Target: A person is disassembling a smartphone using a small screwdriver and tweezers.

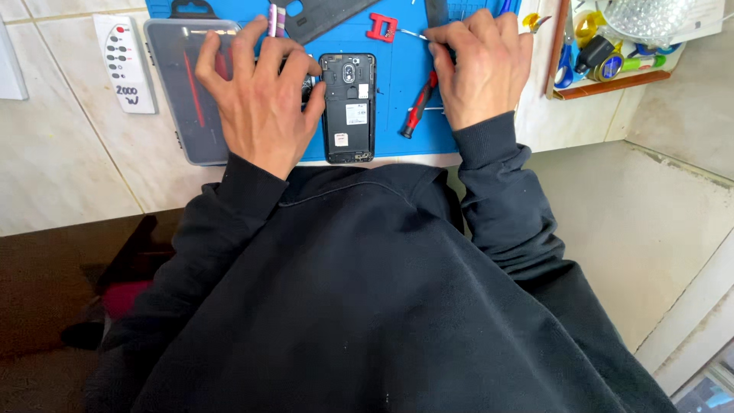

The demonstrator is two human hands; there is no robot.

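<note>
Blue mat [397, 92]: opened phone [349, 107] between left hand [260, 99], spread flat, empty; right hand [480, 69] pinching tweezers [409, 33]; red screwdriver [419, 107] beside.

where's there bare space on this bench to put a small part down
The bare tiled counter left of the clear plastic case, below the white remote, is free. A strip of blue work mat lies open between the opened black phone and the red-handled screwdriver. The wooden tray of tools on the right is crowded.

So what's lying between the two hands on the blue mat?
In the head view, an opened black phone lies between the left hand and right hand, on the blue mat.
</note>
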